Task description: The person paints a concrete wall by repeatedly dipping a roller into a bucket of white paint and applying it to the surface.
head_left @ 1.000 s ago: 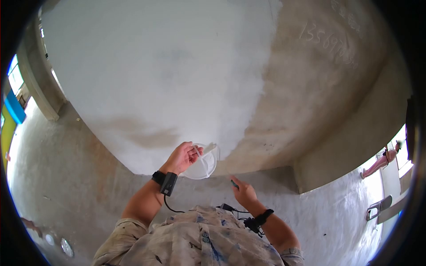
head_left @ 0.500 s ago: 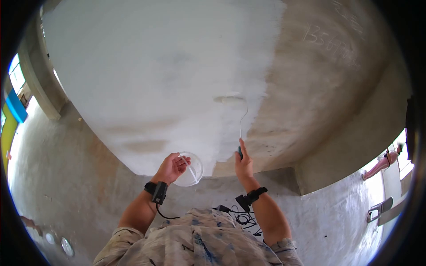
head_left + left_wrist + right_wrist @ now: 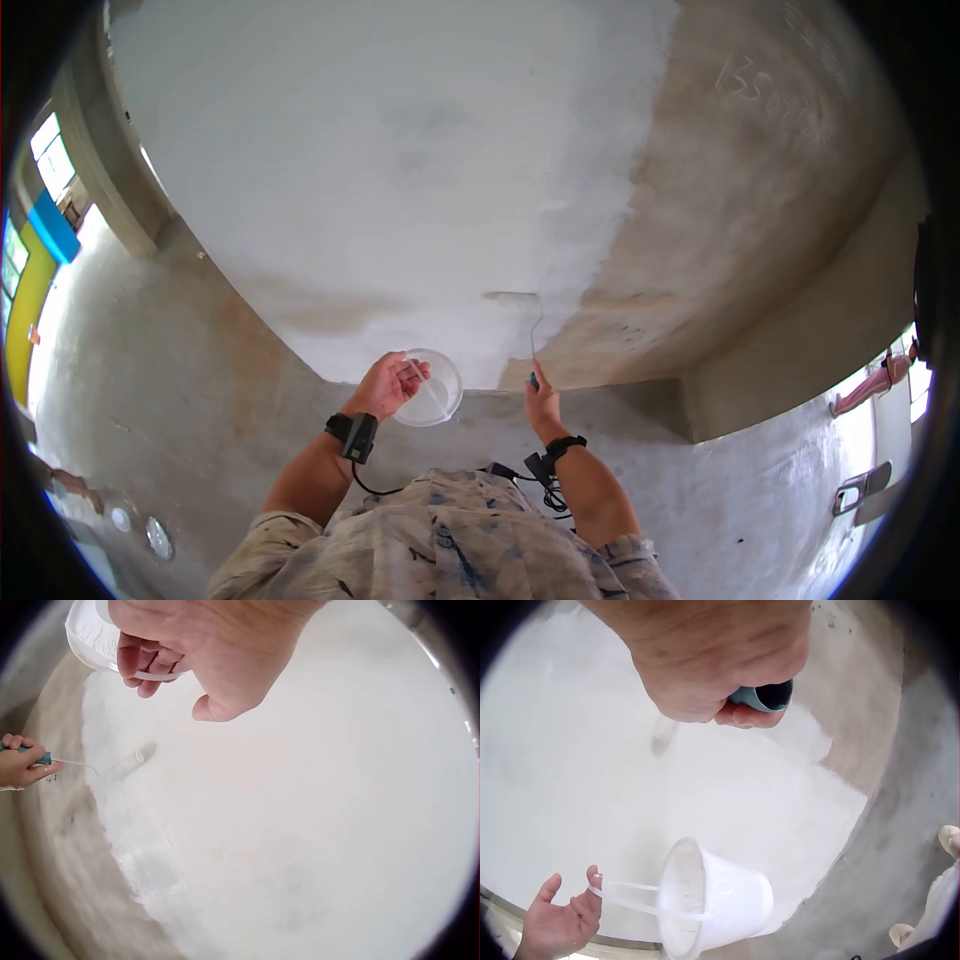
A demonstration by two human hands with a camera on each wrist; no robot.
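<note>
1. While the right hand reaches up toward the wall, its fingers are curled tight round the teal plastic grip of a small wire-framed paint roller. The roller's white sleeve lies against the wall.
2. The roller sits low on the white-painted patch of wall, just beside the edge where bare grey-brown plaster begins.
3. The left hand holds a small white plastic bucket by its thin bail handle, with the fingers hooked round the bail. The bucket hangs tilted, its mouth turned sideways in the right wrist view. What it holds cannot be seen.
4. The bucket hangs near the right hand, below and to the left of the sleeve.
5. A likely risk is the tilt: if the bucket tips further, whatever is inside could spill onto the patterned shirt below. The thin bail could also slide off the hooked fingers.
6. A second risk lies at the paint edge. Uneven pressure there would probably leave a ridge or a missed strip, and a heavily loaded sleeve could drip onto the right hand directly beneath it.
</note>
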